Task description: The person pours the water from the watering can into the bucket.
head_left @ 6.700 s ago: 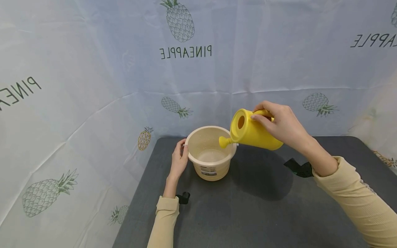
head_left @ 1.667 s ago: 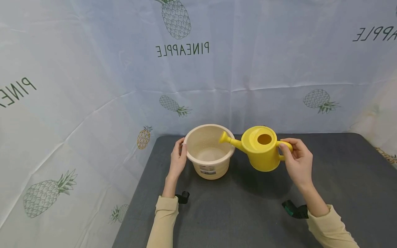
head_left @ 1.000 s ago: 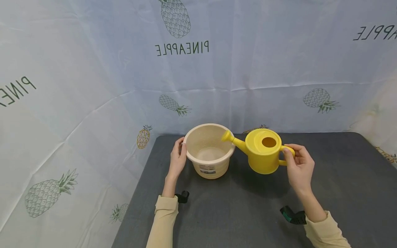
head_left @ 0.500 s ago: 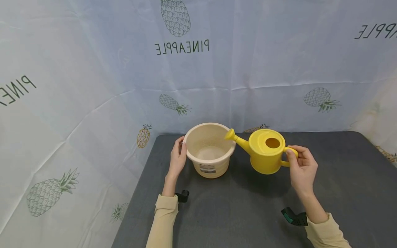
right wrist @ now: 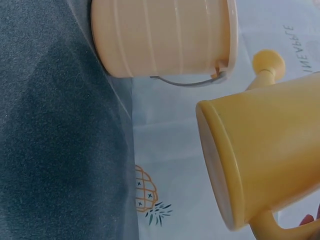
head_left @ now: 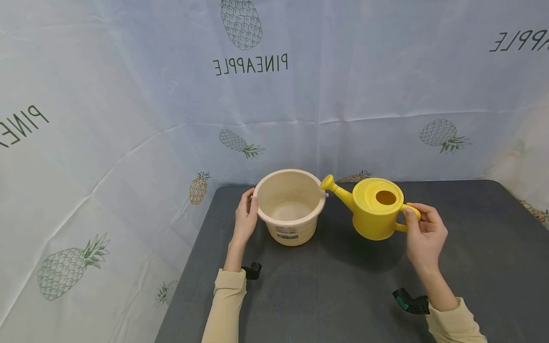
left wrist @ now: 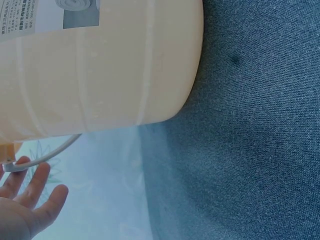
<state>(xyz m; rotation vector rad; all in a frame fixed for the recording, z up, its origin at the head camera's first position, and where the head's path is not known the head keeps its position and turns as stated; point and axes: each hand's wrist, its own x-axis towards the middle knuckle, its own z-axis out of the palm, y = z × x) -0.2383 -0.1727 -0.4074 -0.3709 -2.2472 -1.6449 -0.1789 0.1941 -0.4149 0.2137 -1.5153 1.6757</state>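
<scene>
A cream plastic bucket (head_left: pixel 287 224) stands upright on the dark table, a printed label on its front. At its left rim my left hand (head_left: pixel 246 216) holds the side, thumb in front and fingers behind, near the wire handle's pivot. In the left wrist view, several fingers (left wrist: pixel 37 185) spread loosely beside the wire handle (left wrist: pixel 55 152). To the right, my right hand (head_left: pixel 424 236) grips the handle of a yellow watering can (head_left: pixel 375 214), held nearly upright above the table. Its spout head is just beside the bucket's right rim. The grip itself is mostly cut off in the right wrist view.
The dark cloth-like tabletop (head_left: pixel 326 295) stretches in front of both arms. A pale curtain (head_left: pixel 369 85) with printed pineapples hangs close behind the table and along its left side. A black wrist device (head_left: pixel 410 301) sits on the right wrist; another (head_left: pixel 253 270) is on the left.
Earlier the watering can was tipped with its spout over the bucket. My right hand has since levelled it and moved it right, past the rim. The left hand stays at the bucket.
</scene>
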